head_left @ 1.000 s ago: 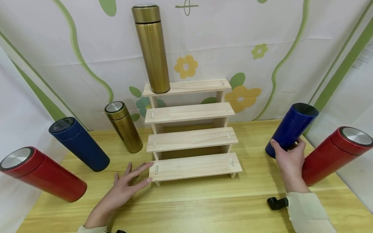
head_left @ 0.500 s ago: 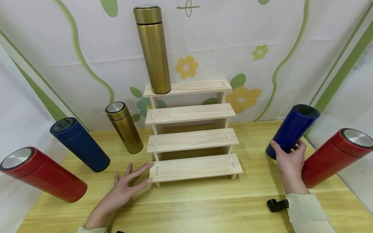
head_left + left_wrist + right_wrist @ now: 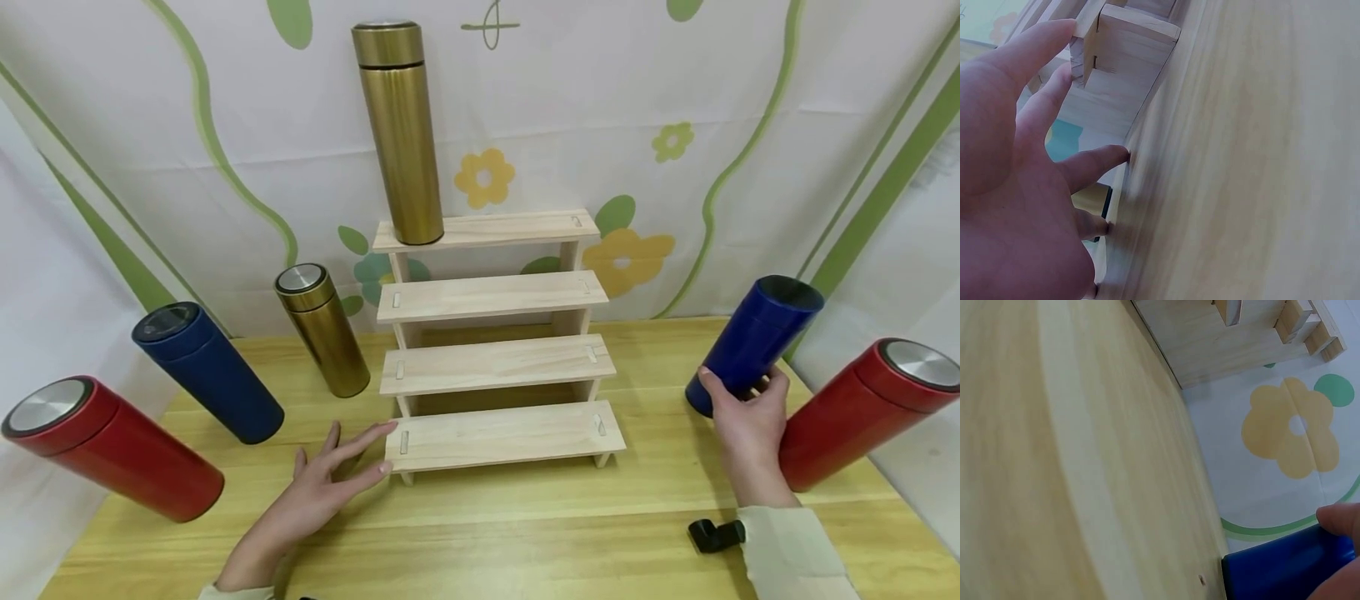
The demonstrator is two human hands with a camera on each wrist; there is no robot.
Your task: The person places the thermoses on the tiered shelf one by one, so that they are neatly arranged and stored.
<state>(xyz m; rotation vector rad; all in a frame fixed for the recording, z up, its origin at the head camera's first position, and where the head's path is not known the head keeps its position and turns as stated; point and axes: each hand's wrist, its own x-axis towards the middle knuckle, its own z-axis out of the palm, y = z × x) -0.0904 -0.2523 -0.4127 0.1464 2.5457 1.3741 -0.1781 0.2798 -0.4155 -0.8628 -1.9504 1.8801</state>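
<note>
We see the person's right hand (image 3: 750, 421) wrapped around the lower part of a bright blue flask (image 3: 757, 333), the thumb on one side and the curled fingers on the other. The flask is on the tabletop (image 3: 525, 533) to the right of a stepped wooden stand (image 3: 495, 437), well apart from it; in the right wrist view, we find its base down at the wood.

The left hand (image 3: 318, 492) has its fingers spread wide and has hold of nothing. Its thumb and index fingertip touch the left end of the stand's lowest step (the left wrist view shows us both against the plank's end), while the other fingertips reach down to the tabletop.

On the left end of the top step we see a tall gold flask (image 3: 403, 150) standing upright. A short gold flask (image 3: 326, 342) stands on the table just left of the stand, then a dark blue flask (image 3: 217, 375), then a red flask with a silver lid (image 3: 131, 458). Beside the right wrist stands a second red flask (image 3: 847, 425); we cannot tell whether they touch. Behind everything hangs a white flowered backdrop (image 3: 555, 83).
</note>
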